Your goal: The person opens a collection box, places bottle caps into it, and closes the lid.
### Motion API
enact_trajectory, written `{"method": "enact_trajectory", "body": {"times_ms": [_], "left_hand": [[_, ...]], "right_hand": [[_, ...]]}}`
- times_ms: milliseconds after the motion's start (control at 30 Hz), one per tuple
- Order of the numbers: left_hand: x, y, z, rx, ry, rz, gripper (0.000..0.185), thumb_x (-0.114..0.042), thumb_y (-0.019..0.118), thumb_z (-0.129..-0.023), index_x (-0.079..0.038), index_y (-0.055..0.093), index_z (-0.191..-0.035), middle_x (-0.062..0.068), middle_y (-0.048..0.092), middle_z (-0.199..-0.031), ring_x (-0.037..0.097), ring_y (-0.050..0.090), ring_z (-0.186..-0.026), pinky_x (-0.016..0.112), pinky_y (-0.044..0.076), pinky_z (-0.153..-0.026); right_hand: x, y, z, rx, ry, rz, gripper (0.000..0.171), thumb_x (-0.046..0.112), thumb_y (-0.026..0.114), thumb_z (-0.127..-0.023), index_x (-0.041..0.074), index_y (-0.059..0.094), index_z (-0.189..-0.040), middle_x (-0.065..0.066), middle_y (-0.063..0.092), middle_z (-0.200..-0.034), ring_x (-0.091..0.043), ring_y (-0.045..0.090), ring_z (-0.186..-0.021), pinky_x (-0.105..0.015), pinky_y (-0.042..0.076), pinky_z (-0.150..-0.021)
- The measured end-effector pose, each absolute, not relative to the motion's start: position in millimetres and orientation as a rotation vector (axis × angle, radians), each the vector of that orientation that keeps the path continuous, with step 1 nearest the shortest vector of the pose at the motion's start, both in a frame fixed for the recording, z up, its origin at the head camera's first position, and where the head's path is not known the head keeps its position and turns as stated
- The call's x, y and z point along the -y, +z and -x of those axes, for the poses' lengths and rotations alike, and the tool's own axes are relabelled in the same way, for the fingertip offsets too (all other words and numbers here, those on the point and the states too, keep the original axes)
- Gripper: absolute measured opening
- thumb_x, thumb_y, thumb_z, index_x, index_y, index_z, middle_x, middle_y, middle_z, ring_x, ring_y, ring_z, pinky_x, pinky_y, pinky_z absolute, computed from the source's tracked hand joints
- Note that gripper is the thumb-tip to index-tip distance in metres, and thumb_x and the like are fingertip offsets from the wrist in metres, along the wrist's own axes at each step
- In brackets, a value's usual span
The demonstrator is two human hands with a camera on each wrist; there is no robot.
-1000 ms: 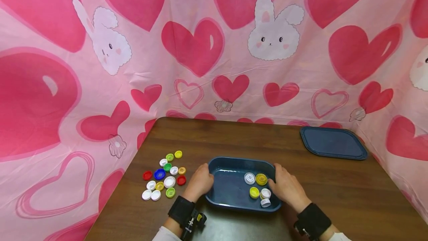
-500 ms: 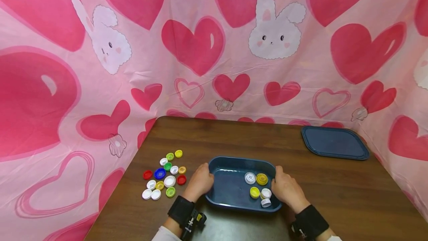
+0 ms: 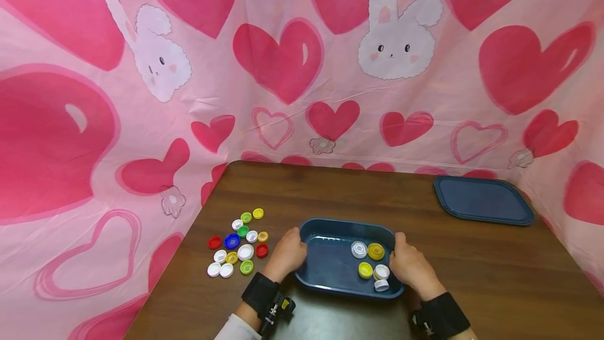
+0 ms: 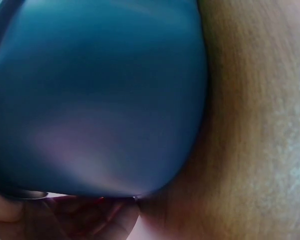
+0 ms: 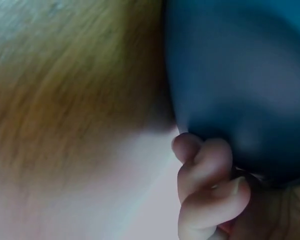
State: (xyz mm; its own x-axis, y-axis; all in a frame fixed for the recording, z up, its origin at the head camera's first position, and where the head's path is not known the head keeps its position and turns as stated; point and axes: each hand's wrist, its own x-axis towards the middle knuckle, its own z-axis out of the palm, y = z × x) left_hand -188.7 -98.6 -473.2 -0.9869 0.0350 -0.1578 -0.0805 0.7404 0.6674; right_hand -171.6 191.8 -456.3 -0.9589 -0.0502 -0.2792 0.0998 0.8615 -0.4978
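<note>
A dark blue plastic tub with rounded corners sits on the wooden table in the head view. My left hand grips its left end, thumb at the rim. At the opposite end my right hand holds the rim, and the right wrist view shows curled fingers against the tub's outer wall. Bottle caps lie in the right half of the tub: a clear-white cap, a dark yellow cap, a bright yellow cap and white caps. The left wrist view is mostly filled by the tub's outside.
Several loose bottle caps, among them a blue cap, a red cap and a large white cap, lie left of the tub. A flat blue lid rests at the table's back right. Pink heart-print cloth hangs behind.
My right thumb has shifted from inside the tub to its right rim. The head view has turned slightly. The tub and caps look unmoved on the table, and my left hand keeps its grip.
</note>
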Motion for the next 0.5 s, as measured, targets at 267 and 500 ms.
{"method": "enact_trajectory", "body": {"times_ms": [267, 500], "left_hand": [[100.5, -472.9, 189.0, -2.795, 1.052, -0.01, 0.045, -0.009, 0.057, -0.097, 0.014, 0.049, -0.135, 0.027, 0.057, -0.129, 0.038, 0.058, -0.116, 0.057, 0.045, -0.106], [104.9, -471.2, 191.7, -2.768, 1.058, -0.01, 0.048, -0.016, 0.057, -0.1, 0.01, 0.048, -0.139, 0.025, 0.056, -0.134, 0.038, 0.058, -0.12, 0.058, 0.045, -0.106]], "right_hand": [[-193.6, -455.1, 173.4, -2.761, -0.719, -0.018, 0.04, 0.008, 0.051, -0.098, -0.009, 0.032, -0.13, -0.023, 0.06, -0.09, -0.026, 0.056, -0.066, -0.038, 0.048, -0.056], [-191.9, -453.8, 176.4, -2.748, -0.695, -0.037, 0.04, 0.008, 0.051, -0.097, -0.009, 0.033, -0.129, -0.025, 0.06, -0.092, -0.026, 0.057, -0.067, -0.039, 0.049, -0.058]]}}
